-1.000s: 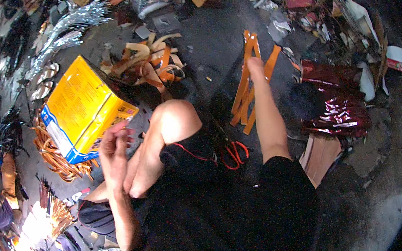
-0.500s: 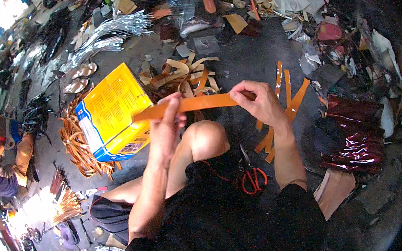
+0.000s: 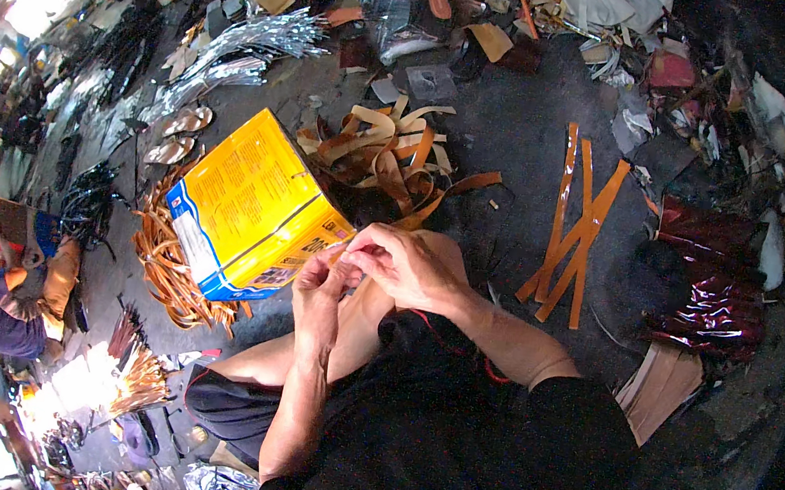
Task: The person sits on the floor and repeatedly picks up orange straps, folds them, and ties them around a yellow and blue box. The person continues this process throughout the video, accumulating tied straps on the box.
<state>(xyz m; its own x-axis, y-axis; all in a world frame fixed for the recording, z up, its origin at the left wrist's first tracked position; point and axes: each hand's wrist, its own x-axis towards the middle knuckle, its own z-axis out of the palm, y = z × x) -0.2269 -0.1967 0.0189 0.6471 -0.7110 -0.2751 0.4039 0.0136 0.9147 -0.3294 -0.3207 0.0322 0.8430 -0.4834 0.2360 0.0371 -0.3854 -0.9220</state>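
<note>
My left hand point(image 3: 319, 285) and my right hand point(image 3: 400, 264) meet in front of my knee, fingertips pinched together. A sliver of an orange-brown strip point(image 3: 337, 257) shows at the left fingertips; most of it is hidden by the fingers. Whatever the right fingertips grip is too small to make out. Just left of the hands stands a yellow and blue cardboard box point(image 3: 251, 198), tilted in view. Beyond them lies a tangled pile of tan and brown strips point(image 3: 389, 152), one brown strip point(image 3: 474, 183) reaching out to its right.
Several orange-brown strips point(image 3: 581, 239) lie crossed on the floor at right, near dark red glossy sheets point(image 3: 706, 284). More strips point(image 3: 164, 266) bunch beside the box. Red scissor handles point(image 3: 494, 372) peek out behind my right forearm. Scraps line the far side; another person point(image 3: 7, 310) sits at left.
The brown strip stretched between my hands has left that place; a similar strip now extends from the pile. My right hand has come left and down to meet the left. The view has shifted.
</note>
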